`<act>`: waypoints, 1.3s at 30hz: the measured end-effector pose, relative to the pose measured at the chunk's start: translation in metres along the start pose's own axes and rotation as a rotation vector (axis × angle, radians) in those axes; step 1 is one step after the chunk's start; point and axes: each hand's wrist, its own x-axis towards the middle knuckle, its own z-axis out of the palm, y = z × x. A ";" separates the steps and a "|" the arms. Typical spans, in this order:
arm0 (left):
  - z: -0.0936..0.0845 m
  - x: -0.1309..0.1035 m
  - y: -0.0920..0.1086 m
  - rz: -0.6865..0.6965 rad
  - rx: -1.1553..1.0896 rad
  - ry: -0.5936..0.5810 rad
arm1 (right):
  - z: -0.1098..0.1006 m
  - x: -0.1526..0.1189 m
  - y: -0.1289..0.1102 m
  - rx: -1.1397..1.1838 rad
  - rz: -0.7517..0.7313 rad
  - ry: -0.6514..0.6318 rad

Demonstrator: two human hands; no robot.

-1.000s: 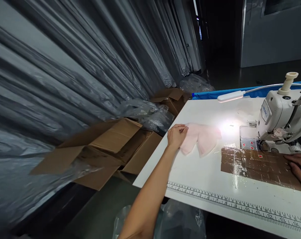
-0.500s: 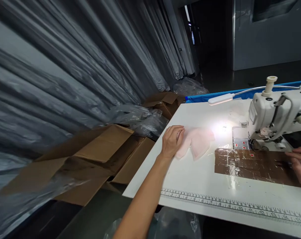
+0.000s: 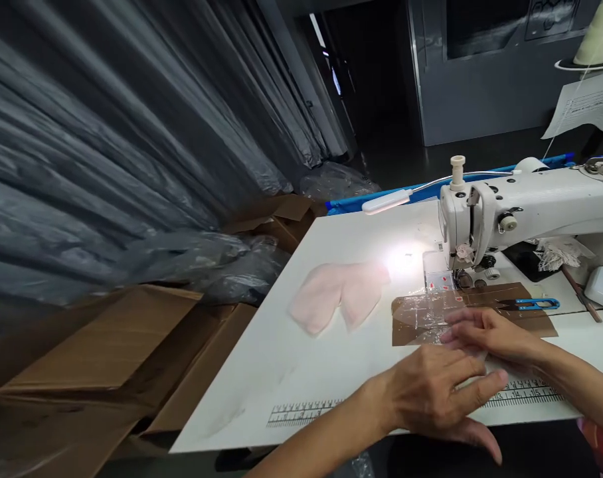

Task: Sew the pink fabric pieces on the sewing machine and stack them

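Pale pink fabric pieces (image 3: 314, 299) lie flat on the left part of the white sewing table, with neither hand on them. My left hand (image 3: 441, 392) is over the table's front edge, its fingers and thumb apart and nothing seen in it. Just beyond it, my right hand (image 3: 491, 332) is low over the brown taped plate (image 3: 535, 322), fingers closed together on a thin, sheer fabric piece (image 3: 424, 322) that spreads left from the fingertips. The hands overlap in view; whether they touch is unclear. A white sewing machine (image 3: 545, 209) stands behind them.
Blue-handled thread snips (image 3: 535, 304) lie on the plate's right part. A lit lamp (image 3: 388, 200) hangs over the table beside the machine head. A printed ruler (image 3: 301, 413) runs along the front edge. Open cardboard boxes (image 3: 102, 338) stand at the left.
My left hand has left the pink fabric and moved right, beside my right hand. The right hand now has a sheer piece at its fingertips. The view has turned right, showing the snips.
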 end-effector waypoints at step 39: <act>-0.019 -0.028 -0.048 -0.878 -0.727 -0.026 | -0.005 0.008 -0.038 -0.338 -0.068 0.219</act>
